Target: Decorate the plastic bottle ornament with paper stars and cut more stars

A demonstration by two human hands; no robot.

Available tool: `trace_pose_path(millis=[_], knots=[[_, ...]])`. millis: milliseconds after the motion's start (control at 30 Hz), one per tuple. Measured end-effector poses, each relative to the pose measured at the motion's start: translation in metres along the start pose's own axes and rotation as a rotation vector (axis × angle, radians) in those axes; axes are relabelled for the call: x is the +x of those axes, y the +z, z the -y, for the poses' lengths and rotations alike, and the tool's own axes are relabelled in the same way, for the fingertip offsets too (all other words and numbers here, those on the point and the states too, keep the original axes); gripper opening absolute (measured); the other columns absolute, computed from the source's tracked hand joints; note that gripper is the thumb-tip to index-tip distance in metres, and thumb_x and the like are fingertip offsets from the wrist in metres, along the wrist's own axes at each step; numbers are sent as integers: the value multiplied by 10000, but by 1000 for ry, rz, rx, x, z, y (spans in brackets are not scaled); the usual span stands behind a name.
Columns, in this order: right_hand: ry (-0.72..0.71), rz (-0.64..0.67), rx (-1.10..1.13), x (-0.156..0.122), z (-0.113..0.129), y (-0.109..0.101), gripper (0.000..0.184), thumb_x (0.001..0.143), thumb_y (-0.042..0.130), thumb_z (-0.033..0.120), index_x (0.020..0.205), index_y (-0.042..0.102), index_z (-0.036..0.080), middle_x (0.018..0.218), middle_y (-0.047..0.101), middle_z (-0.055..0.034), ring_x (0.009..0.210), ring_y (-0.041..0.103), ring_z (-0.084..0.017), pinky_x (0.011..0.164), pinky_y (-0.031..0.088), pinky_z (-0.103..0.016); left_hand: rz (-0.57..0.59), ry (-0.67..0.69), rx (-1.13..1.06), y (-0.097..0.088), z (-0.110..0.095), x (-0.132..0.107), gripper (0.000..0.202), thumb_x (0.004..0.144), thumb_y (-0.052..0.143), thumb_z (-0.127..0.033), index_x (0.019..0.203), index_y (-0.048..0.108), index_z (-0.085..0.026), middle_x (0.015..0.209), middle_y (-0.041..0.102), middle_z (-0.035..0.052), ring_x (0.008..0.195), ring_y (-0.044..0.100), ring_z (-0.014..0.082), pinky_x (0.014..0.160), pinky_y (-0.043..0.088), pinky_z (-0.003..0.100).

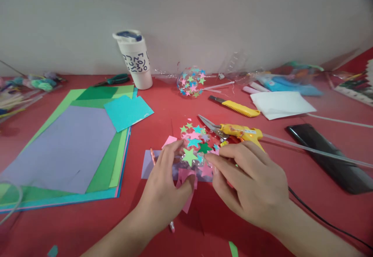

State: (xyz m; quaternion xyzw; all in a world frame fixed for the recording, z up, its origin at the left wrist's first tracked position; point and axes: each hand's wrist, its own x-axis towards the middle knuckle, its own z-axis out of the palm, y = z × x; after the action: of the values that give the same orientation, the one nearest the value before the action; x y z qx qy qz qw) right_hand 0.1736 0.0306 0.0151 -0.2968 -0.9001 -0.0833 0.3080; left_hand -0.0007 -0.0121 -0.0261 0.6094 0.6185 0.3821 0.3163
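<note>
A clear ball [194, 144] with paper stars in green, pink and blue stuck over it sits between my hands, low over the table. My left hand [166, 179] curls round its left side, the thumb below and the fingertips against the clear surface. From the right, my right hand [247, 179] has its bent fingers and thumb pressed against the ball, by a dark green star [204, 147] and a pink star [206, 170]. Pink paper scraps [186, 200], a purple strip [148, 165] and a pen [152, 156] lie under and beside my left hand.
A yellow glue gun [241, 131] and scissors [211, 125] lie just behind my right hand. Further back are a yellow cutter [240, 107], another starred ball [191, 83] and a white tumbler [135, 60]. Coloured sheets [70, 144] cover the left; a black phone [329, 158] lies right.
</note>
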Motion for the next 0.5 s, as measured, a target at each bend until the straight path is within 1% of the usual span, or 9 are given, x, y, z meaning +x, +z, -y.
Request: trace_pose_path(millis=[67, 167, 300, 433, 500], knots=[[12, -13, 6, -1, -1, -2, 212, 789, 509, 83, 935, 653, 134, 785, 603, -74, 680, 505, -190, 614, 460, -335, -7, 8, -12, 0, 1, 0, 585, 750, 566, -135, 1279, 361, -281, 1229, 528, 69, 1114, 548, 225, 929, 457, 421], [59, -49, 72, -3, -2, -5, 245, 774, 508, 59, 965, 608, 175, 821, 599, -69, 704, 532, -197, 630, 464, -351, -3, 10, -33, 0, 3, 0, 586, 746, 566, -120, 1274, 367, -279, 1199, 536, 71, 1054, 583, 218, 893, 481, 417], [133, -45, 177, -5, -4, -6, 270, 776, 551, 77, 1005, 543, 220, 896, 582, -68, 801, 546, -221, 722, 459, -402, -21, 35, -37, 1, 3, 1, 547, 753, 550, -109, 1245, 376, -274, 1161, 545, 63, 1014, 583, 197, 858, 500, 391], [159, -25, 247, -6, -5, -7, 302, 761, 569, 89, 1030, 523, 218, 944, 561, -74, 868, 530, -243, 785, 439, -439, -29, 52, -50, 0, 2, 2, 512, 772, 539, -119, 1233, 371, -265, 1132, 530, 60, 966, 578, 178, 835, 505, 377], [182, -8, 299, -6, -6, -8, 317, 758, 559, 90, 1050, 522, 210, 983, 546, -77, 898, 525, -243, 807, 435, -444, -28, 59, -39, 0, 1, 3, 523, 774, 542, -123, 1244, 367, -275, 1150, 506, 58, 991, 562, 180, 855, 497, 384]])
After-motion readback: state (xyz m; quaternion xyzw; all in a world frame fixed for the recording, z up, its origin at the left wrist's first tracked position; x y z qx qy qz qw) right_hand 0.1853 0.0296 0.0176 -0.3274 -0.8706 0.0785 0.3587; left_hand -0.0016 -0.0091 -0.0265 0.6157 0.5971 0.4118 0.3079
